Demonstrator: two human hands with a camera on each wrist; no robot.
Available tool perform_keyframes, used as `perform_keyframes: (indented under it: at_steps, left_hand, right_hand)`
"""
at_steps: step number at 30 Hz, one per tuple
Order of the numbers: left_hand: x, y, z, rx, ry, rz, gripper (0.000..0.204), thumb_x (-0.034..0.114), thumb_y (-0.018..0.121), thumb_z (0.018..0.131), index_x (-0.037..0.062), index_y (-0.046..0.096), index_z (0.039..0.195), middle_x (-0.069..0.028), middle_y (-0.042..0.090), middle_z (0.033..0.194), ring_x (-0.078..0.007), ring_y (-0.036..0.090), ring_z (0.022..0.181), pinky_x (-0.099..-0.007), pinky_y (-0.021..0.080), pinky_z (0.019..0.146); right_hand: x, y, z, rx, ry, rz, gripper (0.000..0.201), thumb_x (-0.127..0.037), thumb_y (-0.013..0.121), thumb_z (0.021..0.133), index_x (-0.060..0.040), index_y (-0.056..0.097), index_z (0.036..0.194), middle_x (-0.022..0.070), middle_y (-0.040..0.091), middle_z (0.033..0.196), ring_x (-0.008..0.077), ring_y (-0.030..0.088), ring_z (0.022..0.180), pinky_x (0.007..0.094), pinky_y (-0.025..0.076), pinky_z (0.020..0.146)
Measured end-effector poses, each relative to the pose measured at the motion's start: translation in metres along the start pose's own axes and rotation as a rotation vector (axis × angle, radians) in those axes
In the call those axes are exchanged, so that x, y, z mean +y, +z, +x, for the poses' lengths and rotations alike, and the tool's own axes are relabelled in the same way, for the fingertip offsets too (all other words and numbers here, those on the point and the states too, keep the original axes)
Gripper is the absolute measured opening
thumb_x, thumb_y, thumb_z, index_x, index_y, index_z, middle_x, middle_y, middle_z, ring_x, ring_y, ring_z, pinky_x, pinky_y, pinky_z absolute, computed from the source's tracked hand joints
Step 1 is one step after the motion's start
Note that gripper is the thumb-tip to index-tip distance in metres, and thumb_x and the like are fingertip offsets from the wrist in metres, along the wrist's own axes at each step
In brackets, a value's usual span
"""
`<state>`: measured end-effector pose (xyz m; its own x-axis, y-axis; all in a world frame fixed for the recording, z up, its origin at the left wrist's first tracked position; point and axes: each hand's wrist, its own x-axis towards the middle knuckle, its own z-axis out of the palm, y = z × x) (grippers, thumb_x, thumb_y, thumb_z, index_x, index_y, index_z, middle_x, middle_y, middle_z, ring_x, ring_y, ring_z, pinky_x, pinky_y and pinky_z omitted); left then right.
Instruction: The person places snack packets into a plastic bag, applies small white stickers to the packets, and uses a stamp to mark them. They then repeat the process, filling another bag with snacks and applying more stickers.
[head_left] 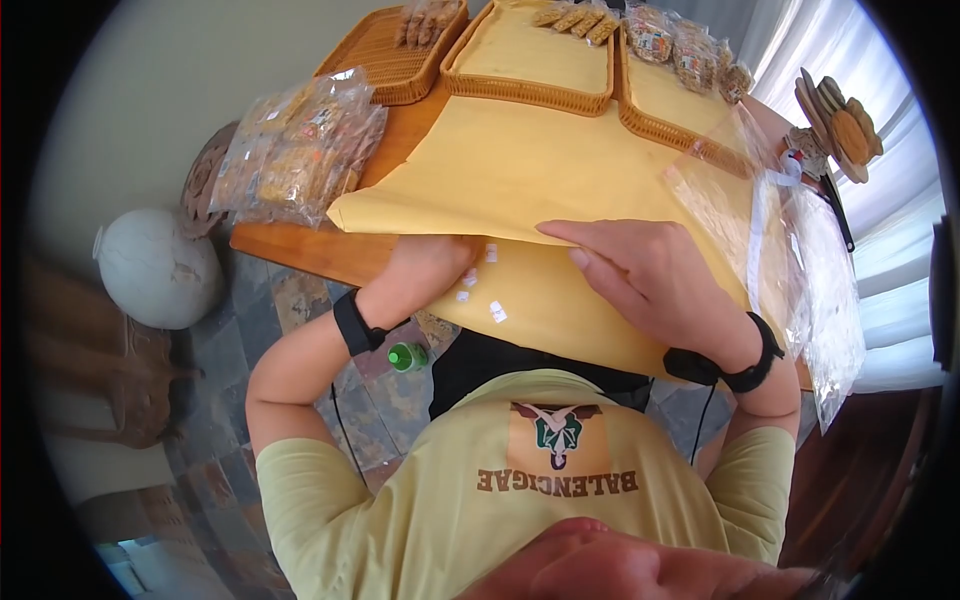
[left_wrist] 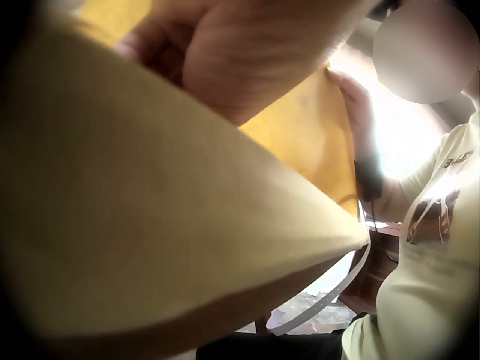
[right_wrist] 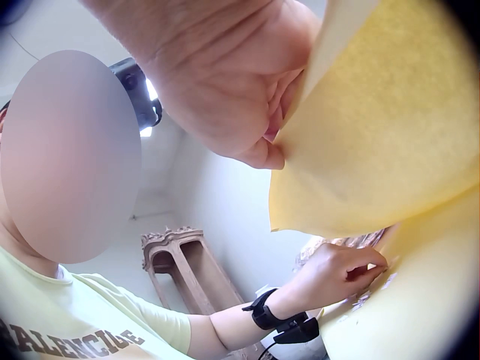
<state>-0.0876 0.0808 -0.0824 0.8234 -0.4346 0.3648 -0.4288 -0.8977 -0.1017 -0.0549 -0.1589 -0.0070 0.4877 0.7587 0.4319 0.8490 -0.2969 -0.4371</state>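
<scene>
A big yellow sheet (head_left: 540,160) lies over the table, its near part raised in a fold. My right hand (head_left: 640,275) pinches the raised edge between thumb (right_wrist: 264,155) and fingers. Below that fold, my left hand (head_left: 430,268) reaches in with curled fingers, the fingertips hidden in the head view. In the right wrist view, the left thumb and forefinger come together at a tiny white scrap close over the lower yellow layer (right_wrist: 405,300). Several other small white scraps (head_left: 498,311) lie on that layer beside the left hand.
Wicker trays (head_left: 530,92) stand along the far side, with packaged snacks (head_left: 580,20) in them. More bagged snacks (head_left: 295,150) pile up at the left corner. Clear plastic bags (head_left: 825,280) hang at the right edge. A green-capped bottle (head_left: 407,357) stands on the tiled floor.
</scene>
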Motion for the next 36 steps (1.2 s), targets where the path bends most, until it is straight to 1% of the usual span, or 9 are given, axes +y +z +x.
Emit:
perform_keyframes:
  at_steps: [3,10,15,18,20,22,29,34,36]
  left_hand:
    - [-0.004,0.006,-0.007,-0.081,-0.047,-0.031,0.039,0.011,0.065,0.059,0.0021,0.061,0.096,-0.0151,0.059,0.094,-0.0318,0.056,0.088,-0.0388,0.045,0.075]
    - [0.003,-0.030,-0.022,0.066,0.004,-0.106,0.021,0.011,0.063,0.066,0.0013,0.062,0.084,-0.0135,0.060,0.082,-0.0296,0.058,0.078,-0.0372,0.047,0.066]
    - [0.002,-0.102,-0.059,-0.415,0.126,-0.640,0.016,0.014,0.062,0.075,0.0078,0.064,0.090,-0.0093,0.059,0.073,-0.0269,0.058,0.065,-0.0363,0.045,0.055]
    - [-0.003,-0.129,-0.062,-0.658,0.347,-0.885,0.026,0.016,0.061,0.078,0.0125,0.063,0.103,-0.0037,0.057,0.068,-0.0209,0.056,0.055,-0.0310,0.044,0.045]
    - [0.002,-0.131,-0.056,-0.595,0.360,-0.884,0.028,0.017,0.062,0.078,0.0134,0.062,0.106,-0.0028,0.056,0.067,-0.0198,0.056,0.054,-0.0301,0.044,0.045]
    - [0.004,-0.133,-0.049,-0.527,0.357,-0.879,0.031,0.017,0.062,0.078,0.0143,0.061,0.108,-0.0019,0.055,0.067,-0.0186,0.055,0.054,-0.0291,0.045,0.045]
    - [0.019,-0.107,0.042,-0.422,0.384,-0.610,0.035,0.015,0.059,0.078,0.0123,0.056,0.113,-0.0083,0.058,0.076,-0.0278,0.057,0.066,-0.0358,0.046,0.055]
    - [0.025,-0.018,0.130,-0.183,0.396,-0.626,0.035,0.011,0.059,0.076,0.0082,0.053,0.110,-0.0110,0.059,0.096,-0.0203,0.059,0.063,-0.0284,0.048,0.057]
    - [0.037,-0.005,0.160,-0.350,0.148,-0.706,0.032,0.018,0.058,0.080,0.0064,0.051,0.109,-0.0119,0.059,0.096,-0.0169,0.060,0.064,-0.0279,0.048,0.053]
  right_hand:
    - [0.000,0.000,0.000,-0.017,0.000,-0.012,0.025,-0.015,0.052,0.082,-0.0064,0.059,0.104,0.0127,0.062,0.077,0.0289,0.059,0.068,0.0380,0.047,0.058]
    - [0.001,0.005,-0.004,-0.070,-0.005,-0.004,0.027,-0.016,0.052,0.082,-0.0068,0.058,0.106,0.0122,0.062,0.080,0.0285,0.060,0.070,0.0379,0.047,0.060]
    - [0.006,0.039,-0.024,-0.440,-0.158,0.086,0.041,-0.023,0.051,0.086,-0.0064,0.045,0.123,0.0132,0.054,0.115,0.0274,0.052,0.102,0.0421,0.038,0.093]
    - [0.008,0.050,-0.038,-0.409,-0.324,0.154,0.039,-0.026,0.051,0.084,-0.0019,0.050,0.114,0.0154,0.057,0.103,0.0316,0.053,0.093,0.0397,0.039,0.084]
    - [0.001,0.037,-0.040,-0.408,-0.309,0.154,0.040,-0.025,0.052,0.083,-0.0036,0.048,0.117,0.0144,0.056,0.104,0.0309,0.052,0.093,0.0400,0.039,0.085]
    - [-0.005,0.008,-0.040,-0.645,-0.020,0.255,0.048,-0.023,0.054,0.083,-0.0051,0.041,0.125,0.0154,0.051,0.114,0.0318,0.047,0.107,0.0447,0.032,0.097]
    - [0.034,-0.056,-0.118,-0.042,0.389,-0.691,0.060,-0.011,0.065,0.065,-0.0089,0.045,0.122,0.0160,0.050,0.112,0.0303,0.048,0.102,0.0442,0.033,0.092]
    - [0.072,-0.050,-0.168,0.047,0.527,-0.810,0.043,-0.008,0.058,0.067,-0.0074,0.052,0.109,0.0127,0.055,0.094,0.0282,0.052,0.091,0.0401,0.039,0.082]
    - [0.076,-0.050,-0.173,0.114,0.544,-0.758,0.034,-0.007,0.055,0.067,-0.0068,0.056,0.101,0.0108,0.056,0.086,0.0271,0.054,0.085,0.0383,0.042,0.077]
